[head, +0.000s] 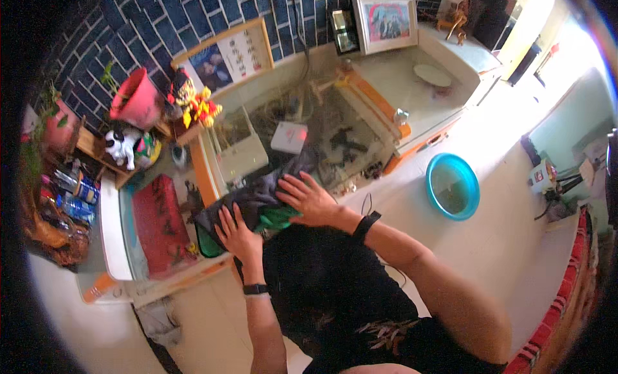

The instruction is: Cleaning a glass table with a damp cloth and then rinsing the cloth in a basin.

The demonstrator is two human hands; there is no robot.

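A bundle of dark grey fabric [256, 189] with green [276, 218] showing lies crumpled at the front of a glass-topped cabinet, just before my body. Whether it is a garment or a bag, I cannot tell. My left hand [241, 241] lies flat on its left part, fingers spread. Palm down, my right hand [311, 202] presses on the right part with extended fingers, its thumb beside the green. Just beyond the fabric sits a small white box [288, 137] on the glass top [333, 125]. The fabric's underside is hidden.
Pink flowerpots [137, 99], a dog figurine [121, 147] and plastic bottles [79, 200] stand to the left. Framed pictures [386, 24] lean near the blue brick-patterned wall [212, 21]. On the floor at right stands a blue basin [453, 186] holding water.
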